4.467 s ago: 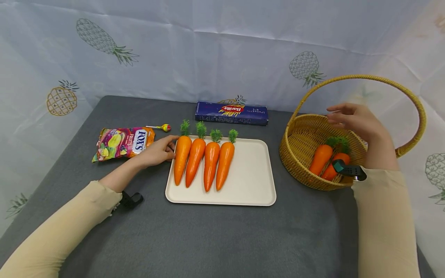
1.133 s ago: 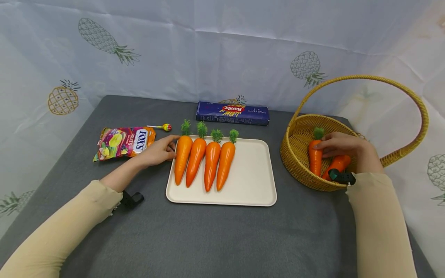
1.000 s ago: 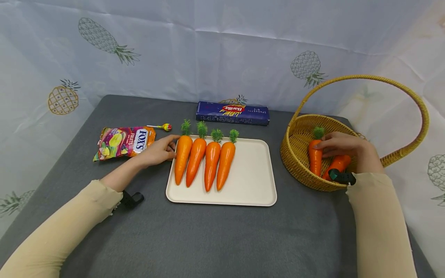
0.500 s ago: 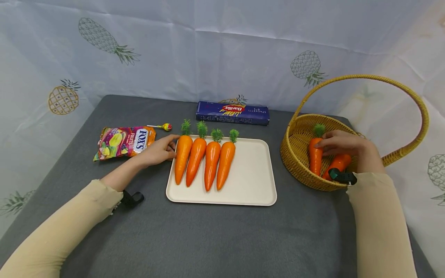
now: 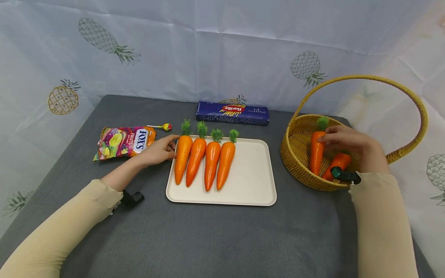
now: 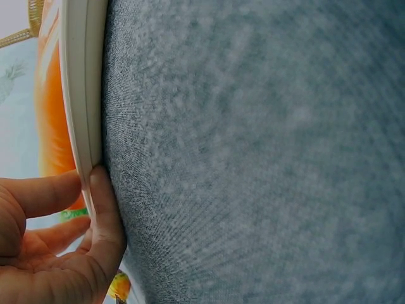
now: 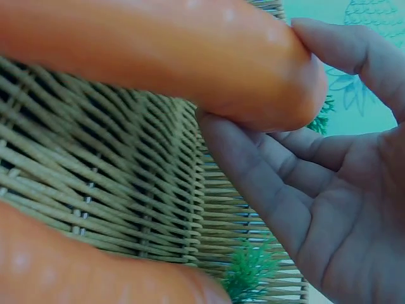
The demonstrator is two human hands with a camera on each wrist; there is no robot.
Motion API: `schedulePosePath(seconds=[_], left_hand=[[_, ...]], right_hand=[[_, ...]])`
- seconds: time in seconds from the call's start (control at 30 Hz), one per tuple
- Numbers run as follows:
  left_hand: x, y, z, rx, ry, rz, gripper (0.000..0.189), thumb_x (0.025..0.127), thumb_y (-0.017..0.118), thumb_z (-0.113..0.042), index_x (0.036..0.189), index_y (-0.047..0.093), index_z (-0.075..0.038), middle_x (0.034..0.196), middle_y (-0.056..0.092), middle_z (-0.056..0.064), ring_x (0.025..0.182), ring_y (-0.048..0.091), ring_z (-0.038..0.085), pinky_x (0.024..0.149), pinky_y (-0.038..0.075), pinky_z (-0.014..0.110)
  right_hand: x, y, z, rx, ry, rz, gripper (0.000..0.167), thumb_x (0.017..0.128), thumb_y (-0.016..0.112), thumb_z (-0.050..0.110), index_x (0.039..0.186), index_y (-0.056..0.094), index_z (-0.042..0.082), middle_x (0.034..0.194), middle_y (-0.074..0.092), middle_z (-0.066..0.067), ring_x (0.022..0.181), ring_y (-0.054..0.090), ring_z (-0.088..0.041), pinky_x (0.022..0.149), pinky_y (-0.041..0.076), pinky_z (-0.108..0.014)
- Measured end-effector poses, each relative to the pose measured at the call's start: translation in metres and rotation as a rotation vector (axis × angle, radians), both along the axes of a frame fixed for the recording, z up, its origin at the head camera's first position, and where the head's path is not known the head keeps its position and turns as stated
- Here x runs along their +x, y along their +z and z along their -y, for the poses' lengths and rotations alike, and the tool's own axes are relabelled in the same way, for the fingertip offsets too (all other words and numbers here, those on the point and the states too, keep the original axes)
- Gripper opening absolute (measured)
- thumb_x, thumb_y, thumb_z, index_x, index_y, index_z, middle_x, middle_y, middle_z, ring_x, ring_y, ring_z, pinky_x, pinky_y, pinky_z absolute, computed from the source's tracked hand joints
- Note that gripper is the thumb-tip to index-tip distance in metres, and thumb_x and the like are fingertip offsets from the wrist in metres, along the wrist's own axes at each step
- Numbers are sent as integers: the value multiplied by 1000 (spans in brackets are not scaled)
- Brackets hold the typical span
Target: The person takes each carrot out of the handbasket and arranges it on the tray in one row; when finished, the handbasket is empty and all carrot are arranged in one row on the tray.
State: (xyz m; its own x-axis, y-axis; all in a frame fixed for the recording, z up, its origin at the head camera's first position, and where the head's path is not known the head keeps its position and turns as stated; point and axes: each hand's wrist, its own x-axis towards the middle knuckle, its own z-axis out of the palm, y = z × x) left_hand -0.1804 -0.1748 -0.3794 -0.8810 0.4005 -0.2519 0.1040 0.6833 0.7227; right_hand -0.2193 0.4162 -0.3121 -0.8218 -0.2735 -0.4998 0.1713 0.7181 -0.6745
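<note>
My left hand pinches the left rim of a cream tray, thumb and fingers on either side of the edge in the left wrist view. On the tray lie several carrots side by side with green tops; the leftmost carrot is right by my fingers. At the right, my right hand holds a carrot near its thick top end, tilted within the wicker basket. Thumb and fingers lie on opposite sides of it in the right wrist view. Another carrot lies lower in the basket, partly covered by the wrist strap.
A blue spaghetti box lies behind the tray. To the left are a candy bag and a lollipop. The basket's tall handle arches over my right hand. A patterned cloth hangs behind the table.
My right hand went down into the basket, took hold of a carrot, and has now raised it slightly. My left hand and the tray have stayed in place.
</note>
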Motion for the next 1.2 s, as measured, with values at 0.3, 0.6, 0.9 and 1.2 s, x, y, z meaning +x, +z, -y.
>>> schedulePosePath(seconds=[0.3, 0.6, 0.9, 1.2], left_hand=[[1, 2, -1, -3, 0, 0, 64, 92, 57, -5, 150, 30, 3, 111, 57, 21, 85, 55, 22, 73, 46, 28], [1, 2, -1, 3, -2, 4, 64, 92, 57, -6, 150, 31, 3, 110, 57, 20, 85, 54, 22, 73, 46, 28], [2, 0, 0, -4, 3, -4, 65, 92, 57, -6, 150, 31, 2, 109, 57, 19, 84, 54, 21, 72, 46, 28], [0, -2, 0, -8, 5, 1, 65, 92, 57, -6, 151, 30, 2, 110, 56, 19, 84, 54, 22, 73, 47, 28]], right_hand=[[5, 18, -3, -51, -24, -25, 80, 103, 47, 32, 155, -2, -7, 153, 28, -22, 98, 59, 12, 95, 53, -23], [9, 35, 4, -300, -132, -153, 21, 103, 46, 15, 120, 40, 4, 100, 65, 9, 88, 69, -8, 81, 57, -25], [13, 47, 32, -525, -99, -137, 50, 101, 45, 7, 142, 20, -9, 114, 63, 1, 95, 70, -12, 82, 58, -25], [23, 52, 74, -562, 65, -59, 27, 101, 43, 4, 126, 36, -2, 111, 63, -4, 94, 68, -12, 85, 58, -27]])
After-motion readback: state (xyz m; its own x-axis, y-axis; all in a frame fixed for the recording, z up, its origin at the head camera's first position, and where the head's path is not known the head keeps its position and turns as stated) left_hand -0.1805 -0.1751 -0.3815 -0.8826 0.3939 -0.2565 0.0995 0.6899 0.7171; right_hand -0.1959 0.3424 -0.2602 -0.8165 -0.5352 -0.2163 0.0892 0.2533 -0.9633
